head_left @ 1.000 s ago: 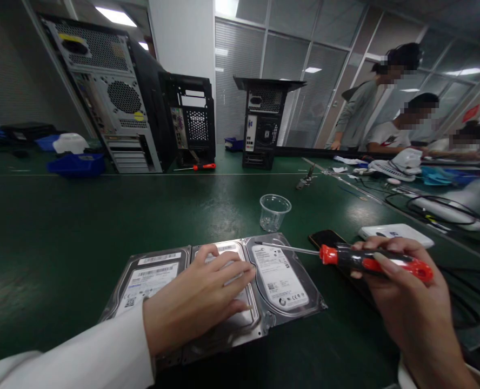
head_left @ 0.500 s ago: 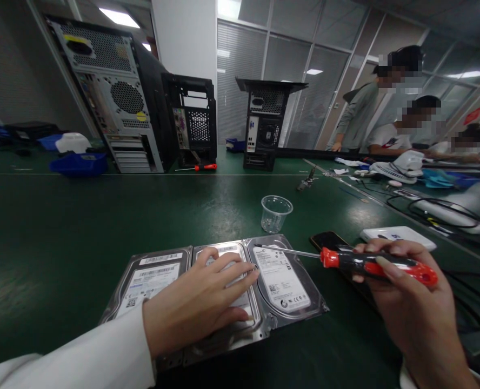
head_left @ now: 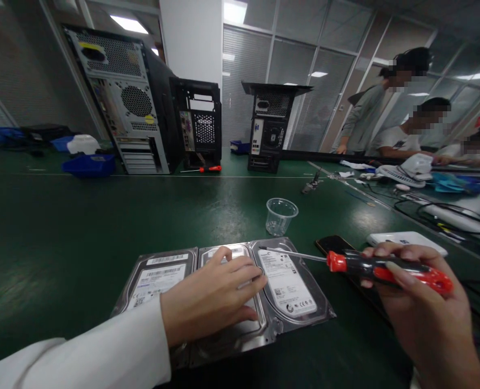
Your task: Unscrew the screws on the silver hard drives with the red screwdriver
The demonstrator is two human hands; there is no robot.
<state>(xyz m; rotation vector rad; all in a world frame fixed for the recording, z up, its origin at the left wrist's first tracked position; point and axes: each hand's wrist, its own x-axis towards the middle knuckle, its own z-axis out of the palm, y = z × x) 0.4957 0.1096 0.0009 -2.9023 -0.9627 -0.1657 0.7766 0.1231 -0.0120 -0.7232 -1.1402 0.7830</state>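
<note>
Three hard drives lie side by side on the green table: the left drive (head_left: 159,275), the middle drive (head_left: 260,316) and the right drive (head_left: 288,281). Across the middle drive rests my left hand (head_left: 215,297), its fingers apart and slightly bent, covering much of the label. My right hand (head_left: 422,286) is wrapped round the red and black handle of a screwdriver (head_left: 357,265). The screwdriver's shaft points left, and its tip is over the top edge of the right drive; whether it touches cannot be made out. A clear plastic cup (head_left: 281,217) stands just behind the drives.
A dark phone (head_left: 333,244) and a white box (head_left: 406,240) lie by my right hand. Computer cases (head_left: 134,102) stand along the back, with another screwdriver (head_left: 210,169) and a blue tray (head_left: 90,166). Cables (head_left: 446,210) lie at right; people are beyond.
The whole view has shifted slightly, so things appear a little further right. My left hand stays on the middle drive, and the screwdriver stays in my right hand over the right drive.
</note>
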